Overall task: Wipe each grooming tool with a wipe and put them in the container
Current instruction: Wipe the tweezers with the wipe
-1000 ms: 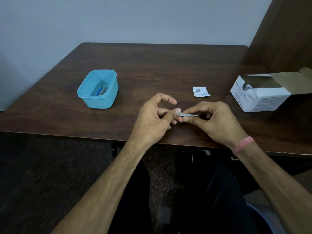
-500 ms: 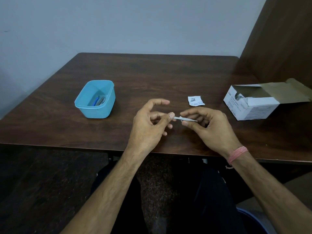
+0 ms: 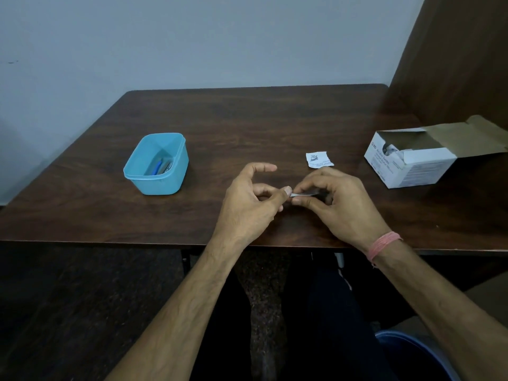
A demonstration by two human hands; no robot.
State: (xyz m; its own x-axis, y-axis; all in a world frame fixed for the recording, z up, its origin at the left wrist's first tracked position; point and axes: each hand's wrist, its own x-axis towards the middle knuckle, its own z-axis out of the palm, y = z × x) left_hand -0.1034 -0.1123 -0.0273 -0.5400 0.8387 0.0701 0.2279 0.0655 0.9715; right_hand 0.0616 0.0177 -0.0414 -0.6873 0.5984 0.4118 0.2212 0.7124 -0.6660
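Obs, head cam: both hands over near edge of table point(image 3: 247, 111). Thin metal tool point(image 3: 303, 193) (prob. tweezers, too small to confirm) is held approx horizontal between the hands, just above the tabletop.

Change vs 0.5 s ago: hands are closer together. Less of the tool shows now; right hand point(image 3: 341, 204) has slid along it toward the left hand point(image 3: 247, 204). Reads as a wiping stroke in progress. Wipe itself not visible, presumably inside right-hand fingers; can't confirm.

Grip: left thumb + bent fingers pinch the tool's left end; index finger lifted, straight, free. Right-hand fingers curled round the rest of the tool.

Container point(image 3: 156, 166): blue, well apart to the left, w/ a blue-handled item + something else already inside. So some tools done, this one not yet in.

Also on table: torn wipe sachet point(image 3: 319, 159) just beyond the hands; open wipe box point(image 3: 406, 163) at right.

Judgement: wiping nearly complete for this tool; drop into container next, likely by left hand.
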